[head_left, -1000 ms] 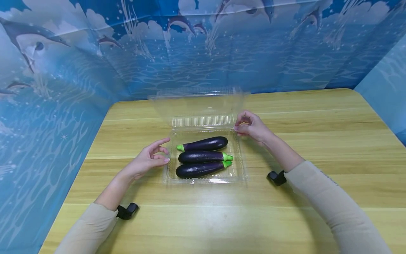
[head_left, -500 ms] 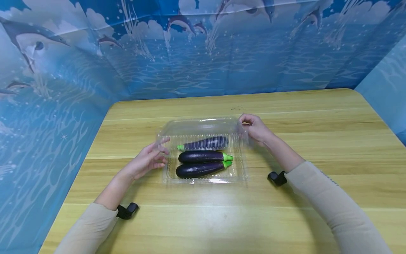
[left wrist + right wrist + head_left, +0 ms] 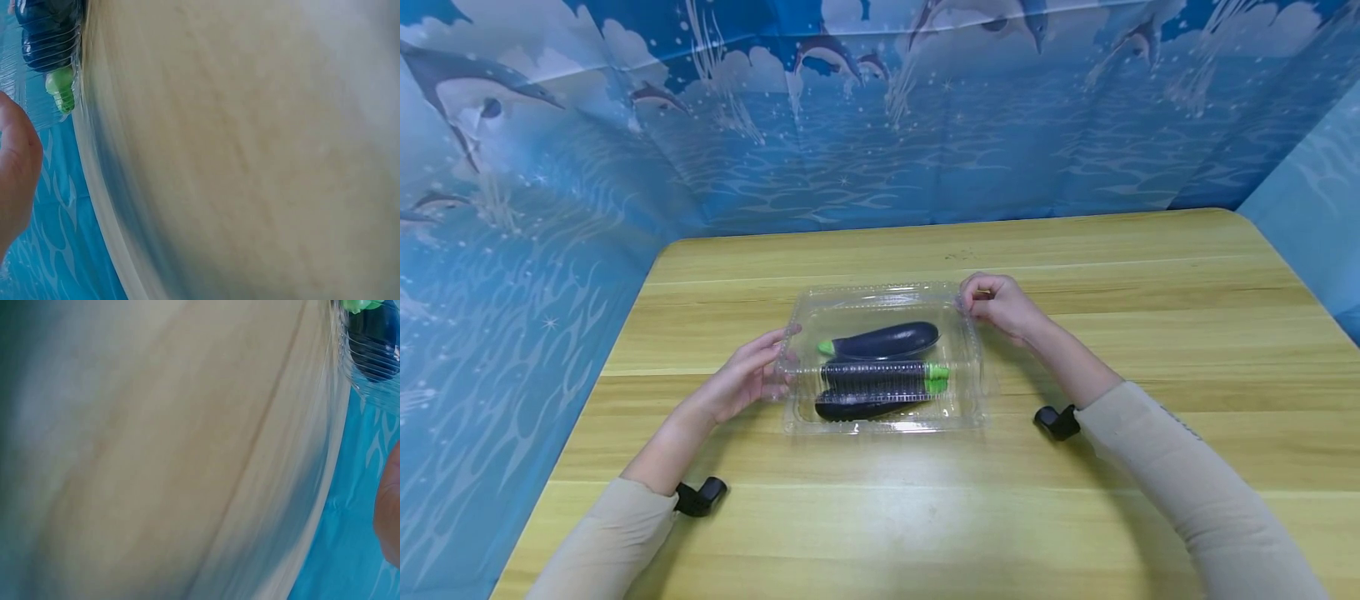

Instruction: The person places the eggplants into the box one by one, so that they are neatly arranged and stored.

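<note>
A clear plastic clamshell container (image 3: 961, 417) lies on the table with three dark purple eggplants inside: a back one (image 3: 891, 339), a middle one (image 3: 842, 377) and a front one (image 3: 850, 410). Its hinged lid (image 3: 880, 305) leans low over them, the ridged front wall overlapping the middle and front eggplants. At the left side my left hand (image 3: 737, 379) has loosely bent fingers behind the lid's edge, fingertips right at it. My right hand (image 3: 1003, 308) pinches the container's back right corner with thumb and curled fingers. Both wrist views catch only part of each hand.
A light wooden table (image 3: 1150, 333) carries the container near its middle. Behind it and on the left hangs a blue cloth (image 3: 880, 167) printed with dolphins. Black wrist cameras (image 3: 702, 497) sit at both sleeves.
The lid has swung forward and down from upright at the back to over the eggplants. Both hands stay at the container's sides, moving only slightly.
</note>
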The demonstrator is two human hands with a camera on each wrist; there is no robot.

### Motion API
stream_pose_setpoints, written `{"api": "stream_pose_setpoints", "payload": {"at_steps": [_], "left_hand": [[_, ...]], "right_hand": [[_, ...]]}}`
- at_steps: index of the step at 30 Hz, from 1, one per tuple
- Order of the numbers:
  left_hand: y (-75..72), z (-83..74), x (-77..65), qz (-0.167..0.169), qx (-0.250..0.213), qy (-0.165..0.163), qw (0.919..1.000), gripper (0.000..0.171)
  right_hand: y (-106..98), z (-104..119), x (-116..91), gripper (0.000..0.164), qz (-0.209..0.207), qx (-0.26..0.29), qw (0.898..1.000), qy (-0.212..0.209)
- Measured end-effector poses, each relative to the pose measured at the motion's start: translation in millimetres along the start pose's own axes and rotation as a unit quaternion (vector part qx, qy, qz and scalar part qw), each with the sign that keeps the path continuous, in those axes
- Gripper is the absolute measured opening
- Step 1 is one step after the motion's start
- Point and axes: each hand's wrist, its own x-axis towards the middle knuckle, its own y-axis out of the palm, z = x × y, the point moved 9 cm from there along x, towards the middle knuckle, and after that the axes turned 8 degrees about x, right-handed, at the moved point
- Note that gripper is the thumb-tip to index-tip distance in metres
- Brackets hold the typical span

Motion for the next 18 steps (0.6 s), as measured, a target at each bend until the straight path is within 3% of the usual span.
{"api": "stream_pose_setpoints", "payload": {"at_steps": [8,13,18], "left_hand": [[-1.7,0.3,0.1,-0.011,0.020,0.000,0.9997,0.054],[-2.4,2.5,0.6,-0.016,0.034,-0.012,0.9992,0.057],[-5.0,3.8,-0.2,-0.023,0.042,-0.016,0.9987,0.062]], "right_hand": [[-1.8,-3.3,-0.7,0.043,0.010,0.009,1.000,0.020],[-3.5,-3.7,-3.8,0.034,0.024,0.038,0.998,0.039],[-4.3,-1.8,-9.2,0.024,0.036,0.029,0.998,0.052]]}}
